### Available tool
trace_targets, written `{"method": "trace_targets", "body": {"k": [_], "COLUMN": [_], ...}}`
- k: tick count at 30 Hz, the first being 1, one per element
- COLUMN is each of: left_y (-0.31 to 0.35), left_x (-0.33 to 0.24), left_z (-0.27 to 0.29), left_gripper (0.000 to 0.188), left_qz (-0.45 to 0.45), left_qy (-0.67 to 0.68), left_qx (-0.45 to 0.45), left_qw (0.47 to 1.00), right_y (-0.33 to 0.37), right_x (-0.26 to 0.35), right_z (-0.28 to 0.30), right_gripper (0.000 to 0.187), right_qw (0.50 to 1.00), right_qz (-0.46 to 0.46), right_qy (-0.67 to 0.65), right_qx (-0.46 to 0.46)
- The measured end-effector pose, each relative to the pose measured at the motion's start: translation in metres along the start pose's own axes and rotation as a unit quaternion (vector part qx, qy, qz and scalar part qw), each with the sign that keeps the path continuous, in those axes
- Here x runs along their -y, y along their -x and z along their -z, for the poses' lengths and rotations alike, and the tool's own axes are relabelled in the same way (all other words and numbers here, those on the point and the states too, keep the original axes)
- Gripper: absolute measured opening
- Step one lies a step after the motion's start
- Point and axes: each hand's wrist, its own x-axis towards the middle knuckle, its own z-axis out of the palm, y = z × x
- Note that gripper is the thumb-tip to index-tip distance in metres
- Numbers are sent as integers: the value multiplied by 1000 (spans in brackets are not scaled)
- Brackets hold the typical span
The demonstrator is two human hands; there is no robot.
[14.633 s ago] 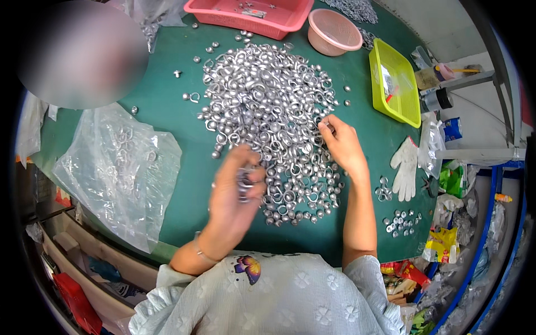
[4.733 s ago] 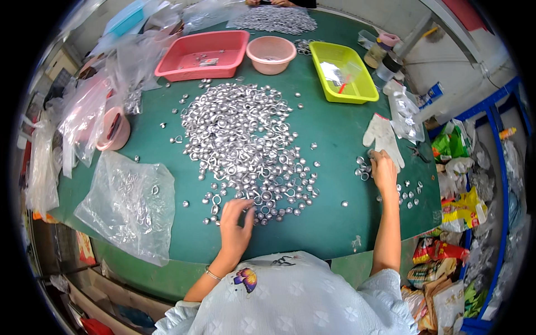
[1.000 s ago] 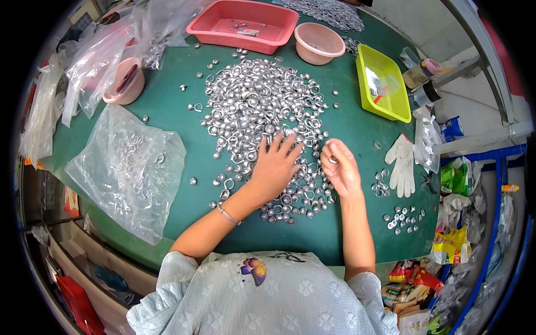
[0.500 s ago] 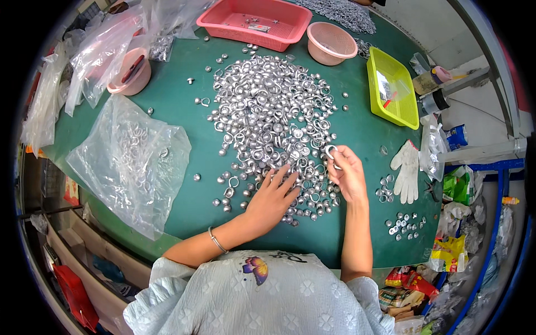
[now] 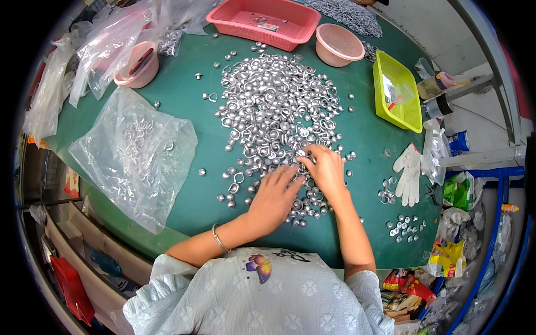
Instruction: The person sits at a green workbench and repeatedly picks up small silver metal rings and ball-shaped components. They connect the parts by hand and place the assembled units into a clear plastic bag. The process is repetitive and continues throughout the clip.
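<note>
A big heap of small silvery metal rings and round domed caps (image 5: pixel 273 100) lies on the green tabletop (image 5: pixel 195 212). My left hand (image 5: pixel 272 198) rests over its near edge, fingers apart and slightly blurred, holding nothing that I can see. Beside it my right hand (image 5: pixel 326 172) reaches into the heap with thumb and forefinger pinched together. What sits between those fingertips is too small and covered to make out. Left of the heap lies a clear plastic bag (image 5: pixel 100 156) with metal rings inside.
Pink basket (image 5: pixel 262 34), round pink bowl (image 5: pixel 339 47) and yellow-green basket (image 5: pixel 410 114) stand beyond. At right are a white glove (image 5: pixel 409 176) and loose caps (image 5: pixel 406 229). Plastic bags (image 5: pixel 106 53) and a pink bowl with a red-handled tool (image 5: pixel 134 78) sit far left.
My right hand has moved left and down into the heap, close to my left hand; the ring it held up is no longer visible. The whole view has shifted slightly.
</note>
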Motion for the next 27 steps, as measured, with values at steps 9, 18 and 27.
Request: {"method": "trace_targets", "body": {"k": [9, 18, 27], "left_y": [6, 9, 4], "left_x": [24, 25, 37], "left_z": [-3, 7, 13], "left_gripper": [29, 25, 15], "left_qz": [25, 25, 268], "left_qy": [69, 108, 549], "left_qx": [-16, -54, -100], "left_qw": [997, 992, 785], "right_y": [15, 20, 21], "right_x": [-29, -35, 4], "right_z": [16, 23, 18], "right_gripper": [11, 11, 10], "right_qw": [724, 676, 995], "right_qz": [-211, -223, -30], "right_qy": [-654, -698, 25], "right_qx": [60, 78, 87]}}
